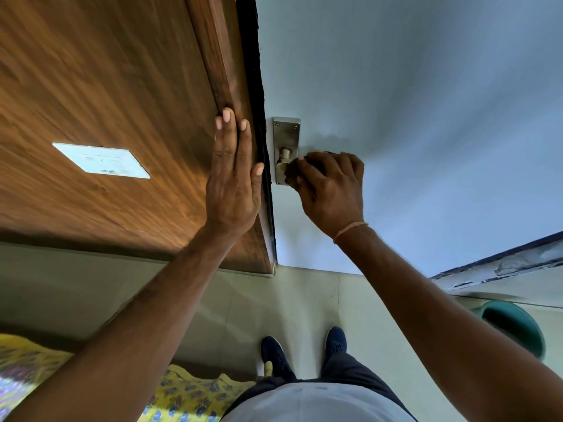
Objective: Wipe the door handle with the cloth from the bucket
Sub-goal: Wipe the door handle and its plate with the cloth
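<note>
A metal door handle on a steel backplate is fixed to the pale blue door. My right hand is closed around the handle's lever, with a dark cloth bunched under the fingers against it; most of the cloth and the lever are hidden. My left hand lies flat, fingers together, on the brown wooden frame just left of the door's edge. A green bucket stands on the floor at the lower right, partly cut off by my right arm.
A wood-grain panel with a white switch plate fills the left. Pale floor tiles lie below, with my dark blue shoes on them. A yellow patterned fabric is at the bottom left. A worn sill runs at right.
</note>
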The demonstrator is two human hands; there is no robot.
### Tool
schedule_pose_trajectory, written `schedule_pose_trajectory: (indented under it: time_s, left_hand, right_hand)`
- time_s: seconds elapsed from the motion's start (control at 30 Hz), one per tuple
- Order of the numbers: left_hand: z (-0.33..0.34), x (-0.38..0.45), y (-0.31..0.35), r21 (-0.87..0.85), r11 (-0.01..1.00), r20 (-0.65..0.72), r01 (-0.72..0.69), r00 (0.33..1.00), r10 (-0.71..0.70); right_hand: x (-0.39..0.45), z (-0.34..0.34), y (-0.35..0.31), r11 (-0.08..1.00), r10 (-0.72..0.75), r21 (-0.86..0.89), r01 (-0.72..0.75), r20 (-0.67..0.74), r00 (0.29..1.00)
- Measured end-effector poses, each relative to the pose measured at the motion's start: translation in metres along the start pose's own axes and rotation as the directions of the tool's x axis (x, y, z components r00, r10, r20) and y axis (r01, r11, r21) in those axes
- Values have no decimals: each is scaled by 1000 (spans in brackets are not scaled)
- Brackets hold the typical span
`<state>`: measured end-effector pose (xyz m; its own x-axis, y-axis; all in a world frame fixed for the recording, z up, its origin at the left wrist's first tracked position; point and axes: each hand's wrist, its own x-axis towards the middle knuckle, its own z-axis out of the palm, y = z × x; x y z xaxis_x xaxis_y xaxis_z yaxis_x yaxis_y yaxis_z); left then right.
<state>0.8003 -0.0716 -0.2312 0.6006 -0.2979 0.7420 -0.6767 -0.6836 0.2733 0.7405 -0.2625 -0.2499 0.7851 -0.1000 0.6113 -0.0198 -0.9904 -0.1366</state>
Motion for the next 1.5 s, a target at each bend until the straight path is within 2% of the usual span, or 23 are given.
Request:
schedule_pose_trajectory:
  time_s: [0.13, 0.23, 0.33, 0.43, 0.6, 0.73, 0.87, 1.0, 1.17, 1.33, 1.4, 1.43, 1.47, 1.5]
  left_hand:
    - [0, 0, 0, 0, 1000, 3, -1, 1000, 1]
    - [0, -1, -1, -1, 1000, 1, 1, 1000, -1]
    - [1, -1, -1, -8, 1000, 1, 3, 1000, -3]
    - [3, -1, -1, -21, 1000, -2, 13, 1000, -13]
    - [4, -1, -2, -37, 999, -4, 14, 1000, -14]
    - [2, -1, -3, -51, 999, 6, 2, 1000, -2]
    - [1, -1, -3, -61, 998, 8, 2, 1000, -1]
    - [1, -2, -3, -53, 999, 5, 2, 1000, -2]
    - [-1, -1, -2, -56, 998, 15, 3, 1000, -2]
    - [3, -1, 1, -58, 998, 9, 18, 1000, -17]
    - [4, -1, 1, -51, 998, 4, 26, 1000, -26]
    - [5, -1, 2, -51, 998, 2, 28, 1000, -28]
    - [5, -1, 2, -52, 998, 2, 28, 1000, -28]
    - [4, -1, 2, -52, 998, 6, 27, 1000, -27]
  right_hand:
    - [15, 15, -25, 999, -22, 44, 20, 51, 998]
    - [20, 11, -11, 992, -44, 119, 37, 59, 997]
    - [17, 4, -3, 985, 45, 165, -48, 22, 999]
    - [17, 15, -18, 986, 44, 165, -38, -34, 998]
    - [18, 29, -28, 983, -170, 57, 174, -72, 983]
    - [28, 36, -25, 915, -404, -13, 404, -46, 914]
    - [35, 30, -16, 882, -471, 22, 470, 1, 882]
    - [28, 25, -12, 931, -358, 64, 359, -21, 933]
    - [26, 8, 3, 984, -152, 99, 148, 39, 988]
    - [12, -8, 30, 959, 99, 241, -151, 215, 972]
    - [9, -9, 34, 882, 214, 364, -300, 258, 942]
    - [7, -9, 33, 806, 305, 439, -396, 265, 915]
    - [5, -6, 30, 685, 422, 525, -505, 279, 863]
    - [3, -3, 26, 505, 547, 621, -600, 307, 778]
